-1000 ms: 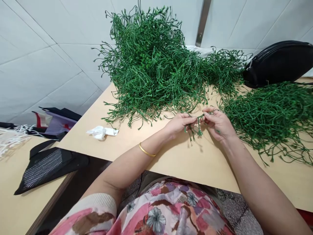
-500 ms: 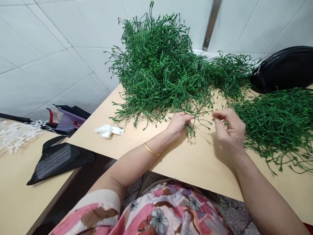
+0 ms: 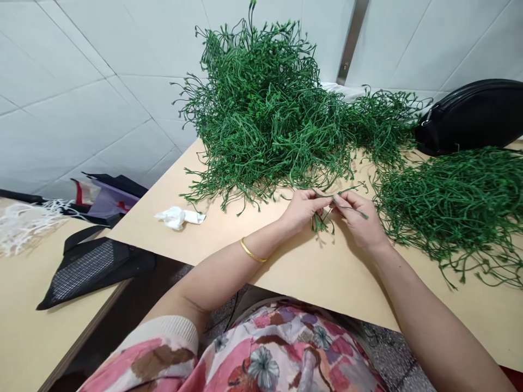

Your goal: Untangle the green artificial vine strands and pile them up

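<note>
1. Large green pile (image 3: 261,120) at twelve o'clock: done or waiting, I cannot tell.
2. Left hand (image 3: 302,210), near centre, pinches green stems (image 3: 318,222).
3. Right hand (image 3: 362,219) grips them too; they seem unfinished.
4. Smaller green pile (image 3: 457,201) at three o'clock: equally unclear.

Green stems (image 3: 320,223): partly hidden by left hand (image 3: 302,209) and right hand (image 3: 363,222)
Right green pile (image 3: 453,201): cut off, right edge
Black bag (image 3: 476,117): likewise cut
White strands (image 3: 24,226): cut off, left edge
</note>
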`<action>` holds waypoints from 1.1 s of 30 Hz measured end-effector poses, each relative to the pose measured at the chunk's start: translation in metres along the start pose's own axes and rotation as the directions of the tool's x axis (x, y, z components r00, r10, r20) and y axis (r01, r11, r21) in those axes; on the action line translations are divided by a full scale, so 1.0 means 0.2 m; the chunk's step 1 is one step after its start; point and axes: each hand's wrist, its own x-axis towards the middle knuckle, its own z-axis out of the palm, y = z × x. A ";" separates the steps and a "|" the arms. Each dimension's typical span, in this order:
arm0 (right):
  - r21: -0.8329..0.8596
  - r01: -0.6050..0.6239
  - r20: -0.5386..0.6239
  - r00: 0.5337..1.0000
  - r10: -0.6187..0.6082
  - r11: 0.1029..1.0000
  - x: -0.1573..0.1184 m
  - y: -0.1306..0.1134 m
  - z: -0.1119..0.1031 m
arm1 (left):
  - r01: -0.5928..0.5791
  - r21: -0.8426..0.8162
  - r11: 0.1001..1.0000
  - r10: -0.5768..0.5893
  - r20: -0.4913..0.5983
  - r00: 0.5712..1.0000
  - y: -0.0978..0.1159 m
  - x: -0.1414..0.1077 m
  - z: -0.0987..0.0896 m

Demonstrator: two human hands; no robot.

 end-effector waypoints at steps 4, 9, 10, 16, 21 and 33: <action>-0.106 -0.030 0.087 0.995 0.039 0.994 0.00 0.00 -0.01 | -0.005 0.050 0.999 0.006 -0.022 1.000 -0.02 0.02 0.00; -0.395 0.032 0.211 0.976 0.057 0.918 0.02 -0.04 -0.05 | -0.033 0.154 0.988 0.042 -0.056 0.998 -0.05 0.05 0.02; -0.421 0.045 0.229 0.972 0.058 0.906 0.02 -0.04 -0.07 | -0.042 0.182 0.982 0.052 -0.055 0.997 -0.05 0.05 0.02; -0.437 0.097 0.372 0.925 0.081 0.894 0.02 -0.06 -0.12 | -0.062 0.304 0.950 0.081 -0.048 0.996 -0.06 0.04 0.05; -0.436 0.142 0.460 0.884 0.085 0.889 0.01 -0.07 -0.15 | -0.088 0.340 0.936 0.104 -0.028 0.994 -0.07 0.02 0.06; -0.878 0.288 0.339 0.938 0.071 0.382 -0.05 -0.15 -0.08 | -0.150 0.443 0.884 0.183 -0.032 0.983 -0.10 0.02 0.06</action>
